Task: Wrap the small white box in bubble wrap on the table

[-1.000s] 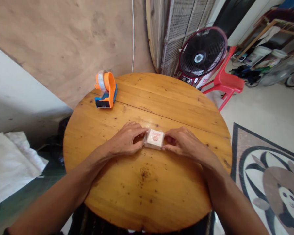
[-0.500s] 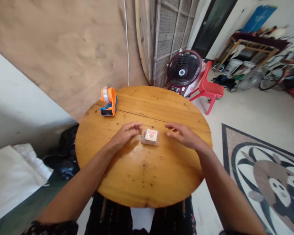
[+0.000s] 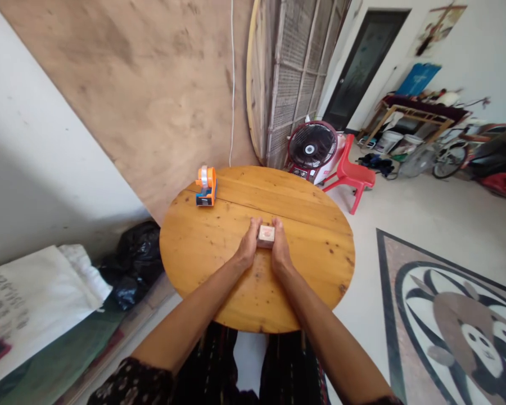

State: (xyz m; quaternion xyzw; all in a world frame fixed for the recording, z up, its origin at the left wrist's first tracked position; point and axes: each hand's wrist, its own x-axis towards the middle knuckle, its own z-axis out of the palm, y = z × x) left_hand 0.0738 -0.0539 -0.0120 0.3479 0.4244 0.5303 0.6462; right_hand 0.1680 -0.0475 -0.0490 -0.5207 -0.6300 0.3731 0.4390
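Observation:
A small box (image 3: 266,234) in clear plastic wrap, its pale top printed in red, rests on the round wooden table (image 3: 206,253) or just above it; I cannot tell which. My left hand (image 3: 248,244) is against its left side and my right hand (image 3: 280,246) against its right side. Between them the two hands grip the box, fingers held together and pointing forward. Toward the table's far left edge stands an orange and blue tape dispenser (image 3: 206,185) with a roll of clear tape, apart from both hands.
Beyond the table are a dark red fan (image 3: 312,146) and a red plastic chair (image 3: 353,173). A wooden board (image 3: 172,73) leans behind it. Black plastic bags (image 3: 139,259) and a white sack (image 3: 37,292) lie at the left. A panda design (image 3: 468,320) marks the floor at right.
Both hands have moved inward from either side of the box and now press against it. My view has shifted, with more of the room's far end showing.

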